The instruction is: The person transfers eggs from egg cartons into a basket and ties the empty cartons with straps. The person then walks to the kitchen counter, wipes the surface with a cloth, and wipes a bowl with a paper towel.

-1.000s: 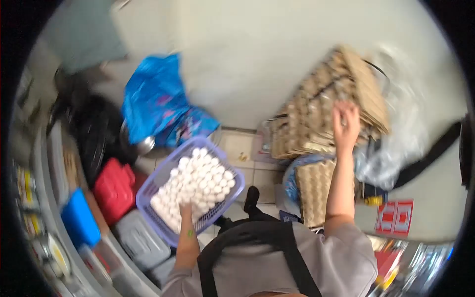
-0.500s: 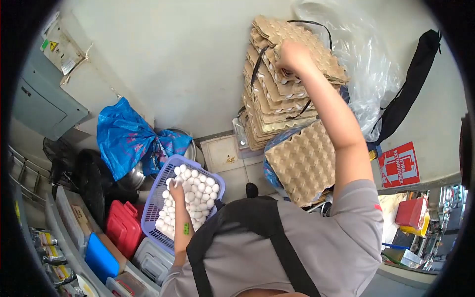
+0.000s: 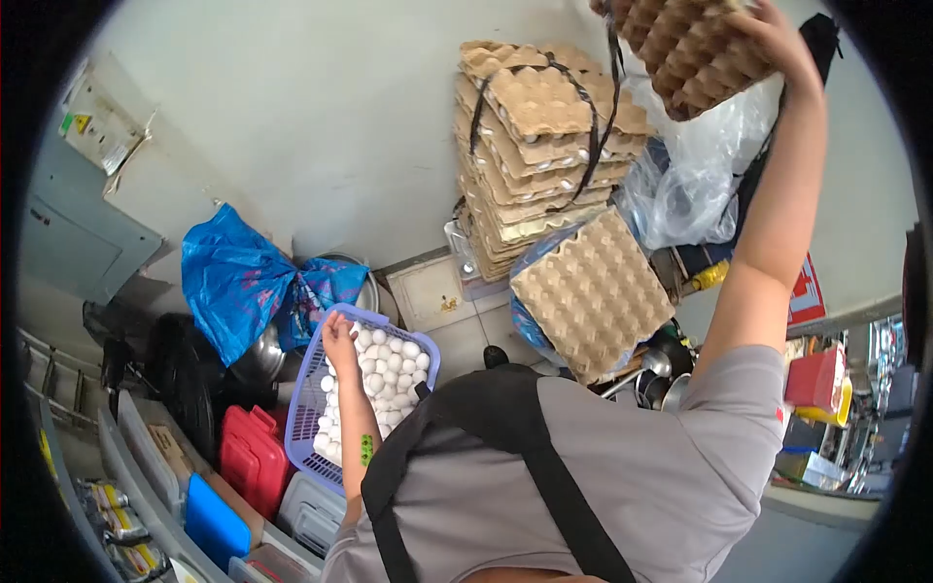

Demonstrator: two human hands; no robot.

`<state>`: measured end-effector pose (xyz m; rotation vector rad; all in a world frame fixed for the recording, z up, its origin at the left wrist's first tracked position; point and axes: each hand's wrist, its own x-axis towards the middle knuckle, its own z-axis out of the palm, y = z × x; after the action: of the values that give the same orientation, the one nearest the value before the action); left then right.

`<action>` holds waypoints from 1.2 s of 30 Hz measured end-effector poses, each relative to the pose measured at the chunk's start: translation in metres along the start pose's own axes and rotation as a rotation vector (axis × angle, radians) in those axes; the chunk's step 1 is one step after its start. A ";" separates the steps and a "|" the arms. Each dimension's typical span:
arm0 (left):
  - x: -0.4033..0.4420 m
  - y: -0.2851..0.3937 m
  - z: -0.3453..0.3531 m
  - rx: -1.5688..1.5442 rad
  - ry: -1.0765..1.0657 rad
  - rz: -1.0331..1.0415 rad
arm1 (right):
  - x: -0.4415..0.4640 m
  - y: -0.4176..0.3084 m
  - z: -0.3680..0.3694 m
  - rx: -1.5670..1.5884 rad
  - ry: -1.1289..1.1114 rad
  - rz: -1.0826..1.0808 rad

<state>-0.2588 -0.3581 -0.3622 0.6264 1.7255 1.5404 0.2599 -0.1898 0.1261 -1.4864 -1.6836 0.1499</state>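
Note:
High at the upper right, my right hand (image 3: pixel 782 44) grips the edge of a brown cardboard egg tray (image 3: pixel 695 53), which hangs tilted in the air. Below and left of it stands a tall stack of egg trays (image 3: pixel 544 102) with white eggs showing between the layers and black strap (image 3: pixel 593 121) around it. My left hand (image 3: pixel 338 340), fingers loosely bent and apart, hovers over the far left part of a purple plastic basket (image 3: pixel 437 355). White eggs (image 3: pixel 394 374) fill much of that basket. I see nothing held in the left hand.
Another egg tray (image 3: pixel 593 291) lies right of the stack, above blue plastic. Clear plastic sheeting (image 3: pixel 695 175) hangs behind. A blue bag (image 3: pixel 238 282), a red bin (image 3: pixel 253 457) and grey drawers (image 3: pixel 311 515) crowd the left. Pans and utensils (image 3: pixel 656 364) sit at right.
My right hand has lifted a tray off the stack and carried it up and right; the strap now lies looser. My left hand has risen from among the eggs toward the basket's far rim.

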 end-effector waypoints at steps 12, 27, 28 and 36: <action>-0.141 0.159 0.246 0.030 -1.122 0.694 | -0.222 0.023 -0.137 0.432 0.208 0.075; 0.188 0.277 0.109 -1.040 -0.879 0.153 | -0.316 0.140 -0.069 0.483 -0.328 0.350; 0.234 0.282 0.067 -1.021 -0.771 0.266 | -0.315 0.162 -0.056 0.554 -0.363 0.370; 0.202 0.289 -0.008 -0.951 -0.454 0.418 | -0.329 0.371 0.096 0.256 -0.511 0.712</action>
<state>-0.4212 -0.1615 -0.1180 0.7516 0.4205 2.0512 0.4496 -0.3254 -0.3220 -1.8804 -1.3443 1.1640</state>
